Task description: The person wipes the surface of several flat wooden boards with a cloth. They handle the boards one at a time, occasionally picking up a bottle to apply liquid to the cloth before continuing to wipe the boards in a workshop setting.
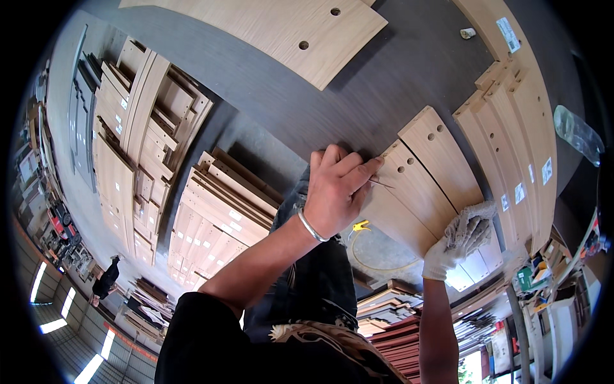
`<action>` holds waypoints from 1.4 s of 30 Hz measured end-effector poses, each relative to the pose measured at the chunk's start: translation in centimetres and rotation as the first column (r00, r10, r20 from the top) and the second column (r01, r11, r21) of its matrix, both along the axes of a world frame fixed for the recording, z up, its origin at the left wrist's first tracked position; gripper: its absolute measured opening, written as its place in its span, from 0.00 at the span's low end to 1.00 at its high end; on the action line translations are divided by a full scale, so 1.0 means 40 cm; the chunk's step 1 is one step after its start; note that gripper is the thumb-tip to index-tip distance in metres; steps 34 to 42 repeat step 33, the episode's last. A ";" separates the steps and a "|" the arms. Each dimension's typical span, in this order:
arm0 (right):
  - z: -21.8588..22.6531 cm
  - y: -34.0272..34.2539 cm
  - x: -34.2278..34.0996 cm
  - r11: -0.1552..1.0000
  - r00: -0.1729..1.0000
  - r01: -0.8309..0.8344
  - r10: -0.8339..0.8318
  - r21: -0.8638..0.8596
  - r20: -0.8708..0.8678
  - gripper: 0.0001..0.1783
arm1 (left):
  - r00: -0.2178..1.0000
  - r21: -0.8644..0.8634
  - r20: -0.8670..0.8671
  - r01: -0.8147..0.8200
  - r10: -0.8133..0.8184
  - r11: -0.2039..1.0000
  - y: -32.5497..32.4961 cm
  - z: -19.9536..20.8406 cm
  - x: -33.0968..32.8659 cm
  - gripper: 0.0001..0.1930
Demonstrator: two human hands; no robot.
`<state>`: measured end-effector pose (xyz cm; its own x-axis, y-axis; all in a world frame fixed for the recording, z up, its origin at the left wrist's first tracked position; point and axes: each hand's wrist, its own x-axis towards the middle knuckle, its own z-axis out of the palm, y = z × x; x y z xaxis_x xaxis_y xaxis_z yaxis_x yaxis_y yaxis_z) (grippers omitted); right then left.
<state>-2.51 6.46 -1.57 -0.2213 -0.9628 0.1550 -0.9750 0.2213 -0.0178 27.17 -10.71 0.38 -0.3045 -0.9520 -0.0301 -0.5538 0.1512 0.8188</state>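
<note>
My left hand (336, 189), bare and with a silver bangle on the wrist, is closed at the corner of a light wooden panel (400, 214). A thin pointed tool (382, 185) sticks out from its fingers over that panel; the rest of the tool is hidden in the hand. A second curved panel (444, 157) lies alongside, a narrow dark gap between them. Both have paired round holes near the far end. My right hand (465, 235), in a dirty white knitted glove, rests on the nearer part of the panels, fingers laid across the wood.
Stacked curved boards (505, 134) with labels lie to the right. Across the dark table (307, 109) is a larger holed panel (275, 29). Wooden stacks (217, 224) stand at left. A yellow air blow gun (361, 226) with a hose hangs below; a plastic bottle (577, 134) is far right.
</note>
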 end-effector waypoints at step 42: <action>0.018 -0.009 0.025 0.987 0.983 0.158 -0.161 0.039 0.084 0.37 | 0.985 0.000 0.034 0.172 -0.172 0.985 -0.034 0.004 0.010 0.26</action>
